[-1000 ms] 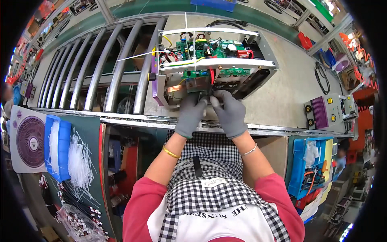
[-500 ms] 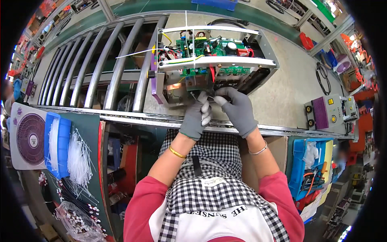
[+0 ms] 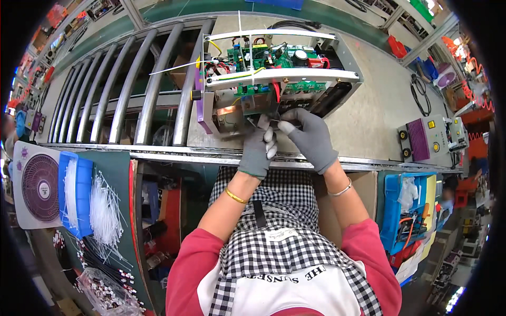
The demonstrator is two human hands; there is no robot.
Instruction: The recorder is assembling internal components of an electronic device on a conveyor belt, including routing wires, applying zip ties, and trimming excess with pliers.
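Note:
An open electronic unit (image 3: 282,76) stands on the work surface, its green circuit boards (image 3: 284,59) and wiring showing between white rails. One long white cable tie (image 3: 176,68) sticks out from its left side; another rises upright near the back. Both my hands, in grey gloves with pale fingertips, are at the unit's near lower side. My left hand (image 3: 258,151) is closed, its fingers curled around something too small to make out. Close beside it, my right hand (image 3: 312,138) pinches a thin piece that I cannot identify. The unit's lower interior lies partly in shadow.
Metal rollers (image 3: 124,92) run off to the left. A blue bin (image 3: 75,195) and loose white cable ties (image 3: 105,210) lie at lower left, beside a purple fan panel (image 3: 40,181). On the right are a purple-and-grey unit (image 3: 424,138) and a blue tool tray (image 3: 403,210).
My left hand has drawn slightly down toward me, widening the gap between the hands' fingertips. The right hand stays near the unit, shifted only a little. The unit stays in place.

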